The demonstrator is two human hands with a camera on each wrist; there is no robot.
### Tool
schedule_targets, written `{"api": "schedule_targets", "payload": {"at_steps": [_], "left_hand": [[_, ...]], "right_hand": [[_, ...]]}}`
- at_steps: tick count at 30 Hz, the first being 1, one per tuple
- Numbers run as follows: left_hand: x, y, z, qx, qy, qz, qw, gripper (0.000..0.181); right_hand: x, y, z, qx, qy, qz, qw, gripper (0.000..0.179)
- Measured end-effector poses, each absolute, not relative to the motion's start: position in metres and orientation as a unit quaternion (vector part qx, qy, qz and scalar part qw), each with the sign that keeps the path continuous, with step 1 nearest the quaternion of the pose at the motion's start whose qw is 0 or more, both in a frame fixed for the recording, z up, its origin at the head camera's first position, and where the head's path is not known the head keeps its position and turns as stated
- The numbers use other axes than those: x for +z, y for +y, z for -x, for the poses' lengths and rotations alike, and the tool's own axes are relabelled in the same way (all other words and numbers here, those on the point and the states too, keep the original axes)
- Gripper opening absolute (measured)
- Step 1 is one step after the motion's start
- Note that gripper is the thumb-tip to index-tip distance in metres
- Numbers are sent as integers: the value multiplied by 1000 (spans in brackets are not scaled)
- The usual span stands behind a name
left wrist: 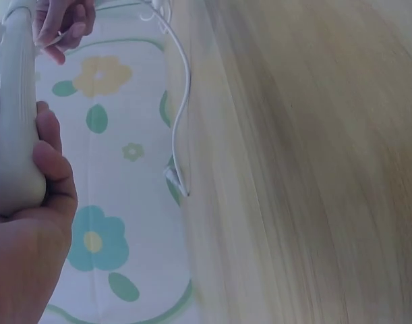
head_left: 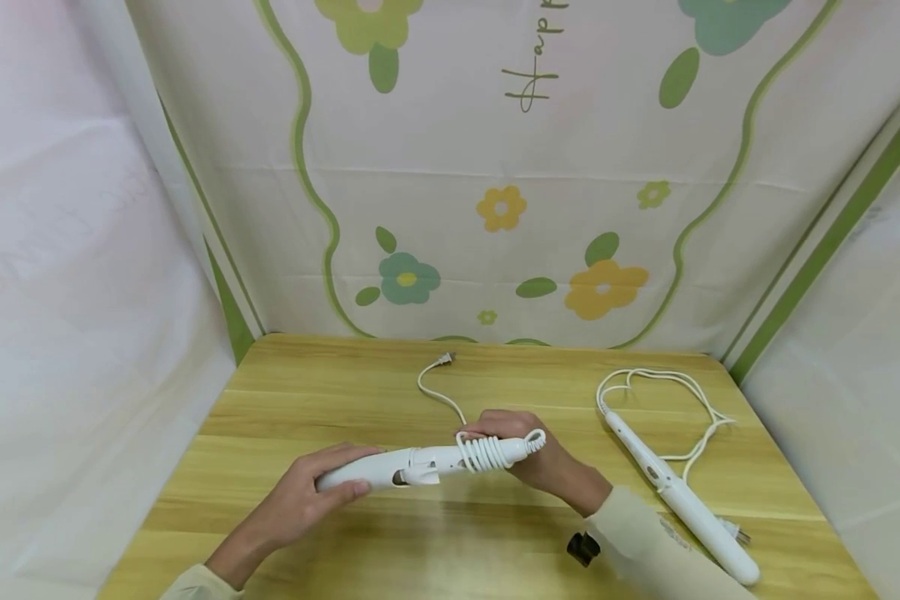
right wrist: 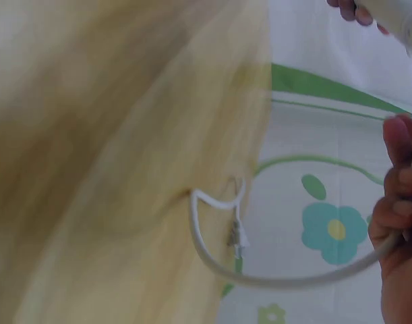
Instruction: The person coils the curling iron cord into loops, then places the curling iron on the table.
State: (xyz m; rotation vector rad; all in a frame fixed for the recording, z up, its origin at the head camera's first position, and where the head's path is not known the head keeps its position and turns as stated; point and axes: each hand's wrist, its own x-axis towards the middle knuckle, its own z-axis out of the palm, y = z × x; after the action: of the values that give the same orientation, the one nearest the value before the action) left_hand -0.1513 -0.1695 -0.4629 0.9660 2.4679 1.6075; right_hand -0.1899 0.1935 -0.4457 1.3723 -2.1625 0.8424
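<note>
My left hand (head_left: pixel 300 498) grips the barrel end of a white hair-styling iron (head_left: pixel 375 471), held over the table with its other end toward the right. Several turns of its white power cord (head_left: pixel 486 454) are wound round the handle end. Behind that end, my right hand (head_left: pixel 547 467) pinches the cord, which runs between its curled fingers (right wrist: pixel 401 179) in the right wrist view. The loose length trails to the far side of the table, where its plug (head_left: pixel 446 359) lies. The left wrist view shows my fingers curled round the iron's rounded tip (left wrist: pixel 17 189).
A second white styling iron (head_left: pixel 693 508) lies at the right of the wooden table (head_left: pixel 270 417), its cord (head_left: pixel 701 387) looped loosely behind it. A small black object (head_left: pixel 583 548) is beside my right sleeve. Flower-printed cloth (head_left: pixel 450 250) walls the back and sides.
</note>
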Motion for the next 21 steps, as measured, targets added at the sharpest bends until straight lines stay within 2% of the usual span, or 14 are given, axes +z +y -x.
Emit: {"api": "schedule_targets", "payload": {"at_steps": [4, 6, 8, 12, 15, 19, 21], "left_hand": [[-462, -165, 150, 519, 805, -287, 4, 37], [-461, -163, 149, 520, 809, -274, -6, 37], [-460, -161, 149, 516, 815, -263, -21, 37], [-457, -157, 148, 498, 830, -246, -50, 39], [-454, -155, 148, 490, 840, -226, -62, 39], [-452, -152, 147, 481, 848, -209, -80, 38], [-451, -150, 146, 474, 851, -208, -92, 38]], "right_hand": [[-453, 186, 179, 370, -810, -417, 182, 26], [-456, 182, 173, 417, -819, -365, 147, 24], [-458, 179, 169, 429, -829, -332, 139, 18], [-458, 172, 166, 375, -848, -325, 187, 12], [-456, 169, 165, 322, -857, -332, 229, 14], [-452, 167, 163, 291, -864, -330, 245, 26], [-451, 166, 162, 285, -866, -330, 246, 25]]}}
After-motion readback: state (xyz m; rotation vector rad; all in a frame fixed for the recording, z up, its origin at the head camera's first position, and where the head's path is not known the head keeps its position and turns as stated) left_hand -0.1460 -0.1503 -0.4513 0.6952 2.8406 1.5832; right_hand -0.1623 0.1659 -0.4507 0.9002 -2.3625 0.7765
